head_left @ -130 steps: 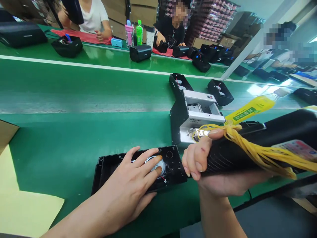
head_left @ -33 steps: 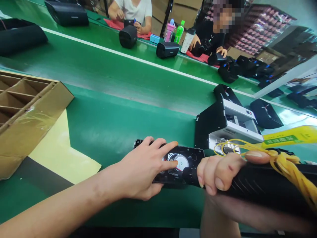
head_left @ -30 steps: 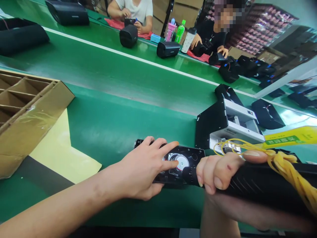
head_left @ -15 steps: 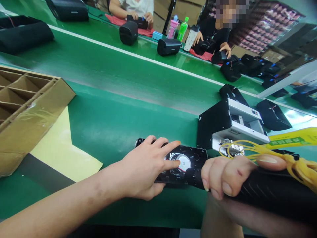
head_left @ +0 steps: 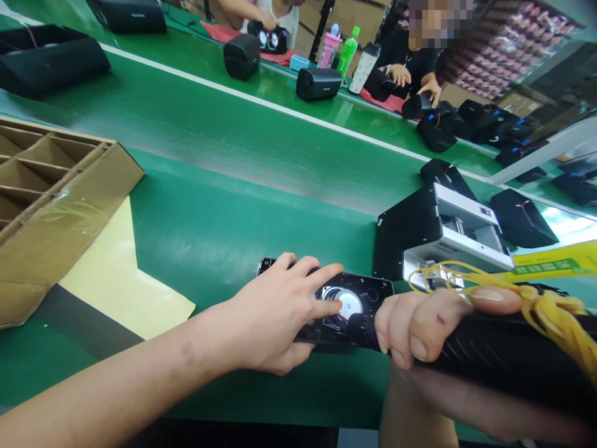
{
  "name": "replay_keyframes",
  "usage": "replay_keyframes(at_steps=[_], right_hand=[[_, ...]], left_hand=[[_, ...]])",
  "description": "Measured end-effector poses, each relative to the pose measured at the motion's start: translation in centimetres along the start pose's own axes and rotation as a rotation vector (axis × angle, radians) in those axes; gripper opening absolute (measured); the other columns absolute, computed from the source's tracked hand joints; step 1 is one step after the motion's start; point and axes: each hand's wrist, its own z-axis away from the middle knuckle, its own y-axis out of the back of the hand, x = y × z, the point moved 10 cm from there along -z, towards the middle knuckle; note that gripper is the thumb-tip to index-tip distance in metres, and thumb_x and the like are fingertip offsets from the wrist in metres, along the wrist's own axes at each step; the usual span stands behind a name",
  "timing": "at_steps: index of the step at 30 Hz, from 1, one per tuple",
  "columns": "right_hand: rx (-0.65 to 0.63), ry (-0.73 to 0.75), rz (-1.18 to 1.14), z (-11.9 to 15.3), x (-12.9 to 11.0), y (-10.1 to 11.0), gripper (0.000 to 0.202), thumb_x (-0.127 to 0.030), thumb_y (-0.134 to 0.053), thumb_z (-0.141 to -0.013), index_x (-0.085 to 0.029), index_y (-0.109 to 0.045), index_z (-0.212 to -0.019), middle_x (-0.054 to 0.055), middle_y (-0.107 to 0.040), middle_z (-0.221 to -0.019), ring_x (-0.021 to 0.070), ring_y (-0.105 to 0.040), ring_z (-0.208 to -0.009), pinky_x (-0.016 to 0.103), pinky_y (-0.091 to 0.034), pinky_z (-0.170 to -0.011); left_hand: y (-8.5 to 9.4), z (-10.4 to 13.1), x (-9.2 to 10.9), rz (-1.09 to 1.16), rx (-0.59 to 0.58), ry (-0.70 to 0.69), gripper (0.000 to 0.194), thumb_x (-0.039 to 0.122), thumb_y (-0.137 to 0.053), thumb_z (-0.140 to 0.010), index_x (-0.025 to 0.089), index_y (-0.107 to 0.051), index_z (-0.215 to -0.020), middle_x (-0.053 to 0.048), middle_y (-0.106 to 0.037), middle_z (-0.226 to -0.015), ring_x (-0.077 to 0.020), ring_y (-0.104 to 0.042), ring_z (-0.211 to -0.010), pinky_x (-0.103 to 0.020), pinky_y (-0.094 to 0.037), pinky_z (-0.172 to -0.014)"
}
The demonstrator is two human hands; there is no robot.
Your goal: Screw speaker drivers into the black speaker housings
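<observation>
My left hand (head_left: 280, 311) lies over a black speaker panel (head_left: 368, 287), its fingers spread across the top and its thumb at the near edge, holding it against the green bench. A round speaker driver with a white centre (head_left: 349, 304) shows beside the index fingertip. My right hand (head_left: 422, 330) is wrapped round a black electric screwdriver (head_left: 489, 348), held slanted with its nose over the right part of the panel. The screwdriver's tip is hidden. Yellow cord (head_left: 555, 311) hangs by the right thumb.
A screw feeder machine (head_left: 408, 230) stands just beyond my right hand. To the left are a divided cardboard box (head_left: 69, 199) and yellow paper (head_left: 125, 280). Black speaker housings (head_left: 319, 84) stand across the conveyor (head_left: 224, 134), where two people work.
My right hand and the screwdriver have shifted slightly left and up. My left hand keeps its place on the panel. Across the conveyor, one person has turned a speaker so its drivers show.
</observation>
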Motion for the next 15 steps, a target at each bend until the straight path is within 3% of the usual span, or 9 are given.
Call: replay_keyframes(at_steps=[3,7,15], right_hand=[[-0.067,-0.024,0.034,0.1,0.1,-0.5,0.037,-0.054,-0.068,-0.099,-0.023,-0.078,-0.116,-0.003,-0.065,-0.063,0.014,-0.058,-0.04,0.029,-0.051,-0.04],[-0.174,-0.023,0.085,0.2,0.0,-1.6,0.026,-0.034,-0.055,-0.108,-0.021,-0.077,-0.115,-0.001,-0.064,-0.063,0.0153,-0.059,-0.041,0.03,-0.052,-0.04],[-0.221,-0.017,0.104,0.1,-0.1,-3.1,0.032,-0.034,-0.049,-0.108,-0.023,-0.079,-0.111,-0.002,-0.064,-0.059,0.0136,-0.055,-0.039,0.029,-0.052,-0.044]], left_hand=[[0.0,0.0,0.1,0.003,-0.014,-0.005,0.053,0.04,-0.067,-0.087,0.029,-0.065,-0.139,-0.015,-0.041,-0.168,-0.0421,-0.051,-0.134,-0.061,-0.043,-0.101],[0.1,0.1,0.3,0.005,-0.022,-0.012,0.052,0.039,-0.065,-0.089,0.028,-0.065,-0.139,-0.015,-0.041,-0.167,-0.0419,-0.051,-0.133,-0.06,-0.044,-0.097],[0.2,0.0,0.4,0.005,-0.033,-0.004,0.049,0.039,-0.064,-0.09,0.027,-0.066,-0.137,-0.015,-0.043,-0.166,-0.04,-0.053,-0.127,-0.059,-0.045,-0.094]])
